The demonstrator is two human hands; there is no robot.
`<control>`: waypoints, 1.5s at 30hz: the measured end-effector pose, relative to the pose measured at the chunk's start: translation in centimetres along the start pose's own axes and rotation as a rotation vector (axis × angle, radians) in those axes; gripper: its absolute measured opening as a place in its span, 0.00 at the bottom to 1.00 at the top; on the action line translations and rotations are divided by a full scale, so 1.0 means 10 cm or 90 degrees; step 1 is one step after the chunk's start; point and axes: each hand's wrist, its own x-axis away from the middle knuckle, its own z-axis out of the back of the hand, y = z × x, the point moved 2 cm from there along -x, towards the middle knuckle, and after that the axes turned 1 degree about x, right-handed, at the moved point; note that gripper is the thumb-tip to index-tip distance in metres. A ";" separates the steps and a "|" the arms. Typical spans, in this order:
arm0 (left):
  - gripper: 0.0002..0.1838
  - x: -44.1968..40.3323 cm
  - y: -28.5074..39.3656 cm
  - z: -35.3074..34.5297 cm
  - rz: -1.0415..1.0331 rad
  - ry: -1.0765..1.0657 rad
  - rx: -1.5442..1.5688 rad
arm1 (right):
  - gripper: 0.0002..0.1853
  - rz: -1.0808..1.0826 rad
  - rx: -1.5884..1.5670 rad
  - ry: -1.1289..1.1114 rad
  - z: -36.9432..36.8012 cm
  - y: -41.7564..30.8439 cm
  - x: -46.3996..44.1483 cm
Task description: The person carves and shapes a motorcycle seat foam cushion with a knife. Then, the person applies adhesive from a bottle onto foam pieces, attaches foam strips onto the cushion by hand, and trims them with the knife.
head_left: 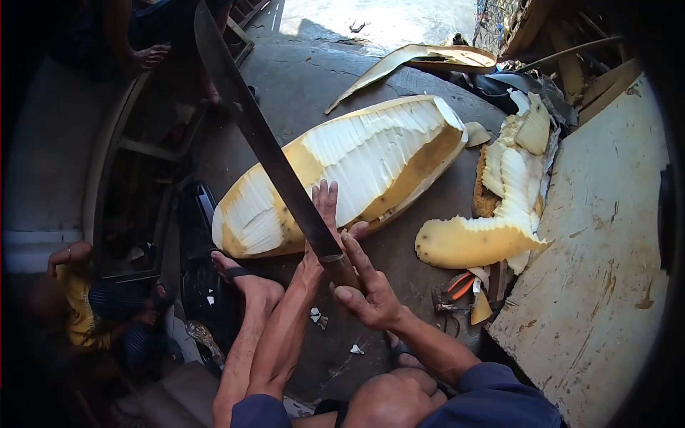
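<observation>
A long dark machete [260, 135] slants up to the left across the view, its blade in front of a big yellow-and-white foam piece [378, 153]. The thumb and fingers of my right hand [374, 296] are around its short handle [341, 272]. Behind the blade, my left hand [327, 207] is at the near edge of the foam piece with its fingers stretched out; the blade and the right hand hide part of it. Carved grooves show on the foam's white surface.
Torn foam [471, 241] lies at the right, near orange-handled pliers [462, 285] and a large board [585, 271]. A curved strip [421, 55] lies behind. A person in yellow [82, 307] is at the left; another person's foot [150, 57] shows above.
</observation>
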 end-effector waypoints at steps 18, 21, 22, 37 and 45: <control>0.55 -2.38 1.99 1.03 -0.271 -0.039 0.157 | 0.38 -0.010 -0.005 0.543 1.09 -0.38 1.63; 0.49 -2.41 1.91 0.86 -0.225 0.089 0.158 | 0.40 0.029 -0.008 0.548 1.08 -0.40 1.44; 0.40 -2.31 1.77 0.71 -0.135 0.202 0.189 | 0.40 0.035 -0.002 0.530 1.09 -0.42 1.35; 0.38 -1.01 0.54 -0.74 0.070 -0.011 -0.117 | 0.21 0.112 0.762 0.336 2.41 -0.57 -1.60; 0.38 -1.14 0.68 -0.80 -0.054 -0.082 -0.104 | 0.20 -0.138 0.900 0.362 2.68 -0.23 -1.23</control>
